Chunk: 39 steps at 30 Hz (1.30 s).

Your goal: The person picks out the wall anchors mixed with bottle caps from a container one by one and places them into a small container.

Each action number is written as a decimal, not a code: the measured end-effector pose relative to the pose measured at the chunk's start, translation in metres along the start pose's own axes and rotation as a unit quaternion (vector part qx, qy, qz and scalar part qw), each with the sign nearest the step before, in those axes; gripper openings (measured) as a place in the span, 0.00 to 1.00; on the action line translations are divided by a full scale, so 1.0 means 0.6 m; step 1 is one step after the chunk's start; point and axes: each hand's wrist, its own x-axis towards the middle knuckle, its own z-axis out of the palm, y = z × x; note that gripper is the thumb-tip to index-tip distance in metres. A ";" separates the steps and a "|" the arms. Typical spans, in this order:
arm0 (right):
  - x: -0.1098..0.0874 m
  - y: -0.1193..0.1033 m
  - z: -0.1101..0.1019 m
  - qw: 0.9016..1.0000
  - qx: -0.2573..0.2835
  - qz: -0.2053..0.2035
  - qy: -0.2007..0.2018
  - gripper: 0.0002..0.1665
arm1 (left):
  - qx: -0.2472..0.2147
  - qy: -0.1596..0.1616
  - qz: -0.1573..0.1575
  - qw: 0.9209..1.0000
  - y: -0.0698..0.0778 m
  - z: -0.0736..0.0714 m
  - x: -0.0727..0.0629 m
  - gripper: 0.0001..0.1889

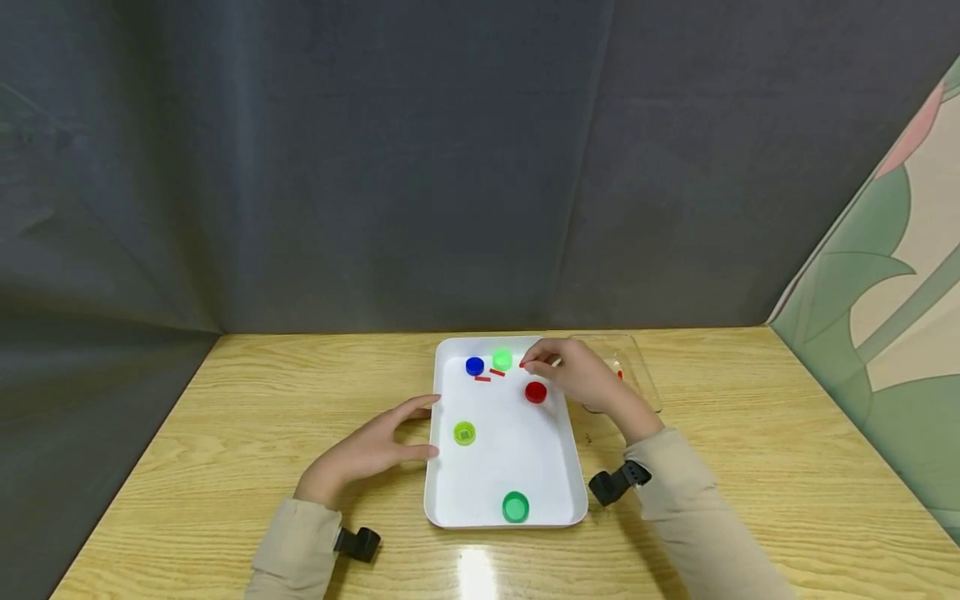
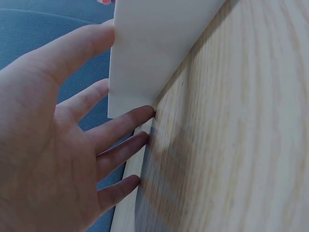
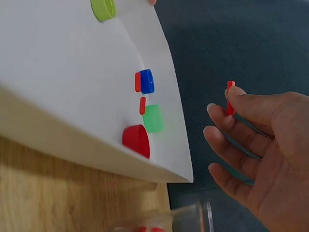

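Observation:
My right hand (image 1: 577, 375) pinches a small red stick (image 3: 231, 105) between thumb and fingertips, above the far right part of a white tray (image 1: 517, 450). The left hand (image 1: 375, 446) touches the tray's left wall with extended, spread fingers. Two red sticks (image 1: 482, 379) lie in the tray near a blue cap (image 1: 475, 367) and a bright green cap (image 1: 502, 360). Below the right hand sits a red cap (image 1: 536, 392). A yellow-green cap (image 1: 464, 433) is at the tray's left, and a darker green cap (image 1: 515, 507) near its front edge.
A clear box (image 1: 647, 372) stands to the right of the tray, partly behind the right forearm, with something red inside. Both tray and box are on a wooden table (image 1: 750, 467). Dark cloth (image 1: 480, 167) hangs behind, and a patterned panel (image 1: 885, 333) is at the right.

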 end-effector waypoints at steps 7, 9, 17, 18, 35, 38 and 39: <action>-0.016 0.006 -0.019 1.000 0.000 0.008 0.005 0.06 | 0.001 -0.006 0.013 1.000 0.000 -0.002 -0.001 0.39; -0.019 0.009 -0.023 1.000 -0.001 0.001 0.010 0.06 | 0.000 -0.006 0.011 1.000 0.000 -0.003 -0.002 0.39; -0.031 0.023 -0.039 0.999 -0.004 -0.010 0.034 0.06 | 0.004 0.002 -0.003 1.000 -0.002 -0.002 -0.001 0.40; -0.033 0.024 -0.042 0.999 -0.004 -0.011 0.038 0.06 | 0.005 0.002 -0.004 1.000 -0.002 -0.002 -0.001 0.40; -0.050 0.067 -0.080 0.997 -0.052 0.005 0.053 0.11 | 0.008 0.004 -0.007 1.000 0.000 -0.004 -0.001 0.40; -0.048 0.078 -0.082 0.997 -0.057 0.005 0.049 0.11 | 0.008 0.003 -0.004 1.000 -0.002 -0.002 -0.001 0.39; -0.047 0.082 -0.083 0.997 -0.060 0.005 0.048 0.11 | 0.008 0.003 -0.003 1.000 -0.002 -0.002 0.000 0.39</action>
